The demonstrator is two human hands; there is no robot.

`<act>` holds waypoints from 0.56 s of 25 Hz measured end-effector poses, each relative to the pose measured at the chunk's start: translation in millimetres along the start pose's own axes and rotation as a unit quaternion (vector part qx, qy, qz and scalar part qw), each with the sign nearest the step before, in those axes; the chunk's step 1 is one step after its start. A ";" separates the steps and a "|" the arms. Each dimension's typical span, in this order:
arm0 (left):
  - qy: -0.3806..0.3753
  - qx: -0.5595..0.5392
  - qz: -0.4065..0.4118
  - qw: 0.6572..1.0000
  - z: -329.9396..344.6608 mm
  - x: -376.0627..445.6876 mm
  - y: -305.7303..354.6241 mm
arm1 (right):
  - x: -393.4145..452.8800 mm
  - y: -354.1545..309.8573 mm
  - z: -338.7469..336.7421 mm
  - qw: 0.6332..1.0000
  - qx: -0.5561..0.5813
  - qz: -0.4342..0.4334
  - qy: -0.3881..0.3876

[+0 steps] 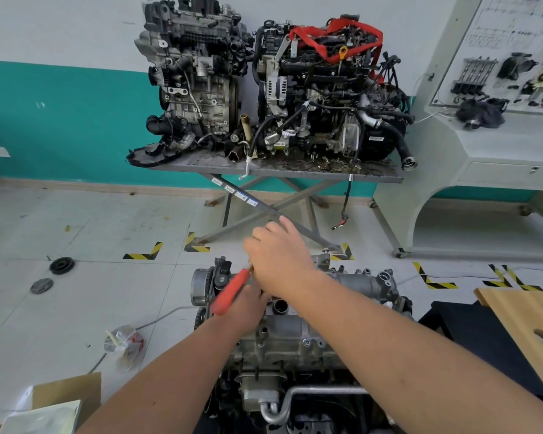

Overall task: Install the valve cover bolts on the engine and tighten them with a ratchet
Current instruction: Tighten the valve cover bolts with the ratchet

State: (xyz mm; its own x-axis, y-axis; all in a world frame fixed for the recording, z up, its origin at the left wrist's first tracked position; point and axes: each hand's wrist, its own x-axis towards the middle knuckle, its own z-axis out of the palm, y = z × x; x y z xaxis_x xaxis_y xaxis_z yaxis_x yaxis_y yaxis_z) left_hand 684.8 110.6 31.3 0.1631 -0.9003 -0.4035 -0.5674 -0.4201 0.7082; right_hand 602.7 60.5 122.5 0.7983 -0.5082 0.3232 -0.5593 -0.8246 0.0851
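The engine stands directly below me, its grey valve cover facing up. A ratchet with a red handle lies slanted over the cover's far left end. My left hand grips the lower part of that handle. My right hand reaches across above it, fingers curled over the ratchet's head end. The head, the socket and any bolt under it are hidden by my right hand. An open round port shows on the cover just right of my left hand.
Two other engines sit on a scissor stand against the far wall. A training panel cabinet stands at right. A wooden board lies near right. Cardboard, a crumpled bag and two pulleys lie on the floor at left.
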 end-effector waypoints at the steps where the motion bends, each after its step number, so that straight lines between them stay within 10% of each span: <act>1: 0.052 0.117 0.022 0.991 -2.3 3.2 1.2 | 6.2 1.8 -9.4 0.997 -0.011 0.031 -0.066; 6: 0.042 0.209 0.069 0.974 -3.3 6.3 -14.5 | 17.8 8.1 -26.2 0.921 0.201 0.264 -0.204; 11: 0.031 0.134 0.064 0.988 -9.9 2.7 -18.4 | 3.9 -3.3 -13.3 0.540 0.716 0.435 -0.077; 14: 0.017 0.112 0.055 0.992 -13.1 -1.7 -14.1 | -8.4 -14.3 3.5 0.412 0.815 0.406 0.046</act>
State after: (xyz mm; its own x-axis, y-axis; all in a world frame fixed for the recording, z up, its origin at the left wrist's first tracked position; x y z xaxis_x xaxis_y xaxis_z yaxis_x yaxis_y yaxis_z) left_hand 703.0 116.6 29.6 0.1161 -0.9442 -0.3082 -0.7473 -0.2874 0.5991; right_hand 604.8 75.7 115.3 0.4426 -0.8310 -0.3369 0.3191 0.4971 -0.8069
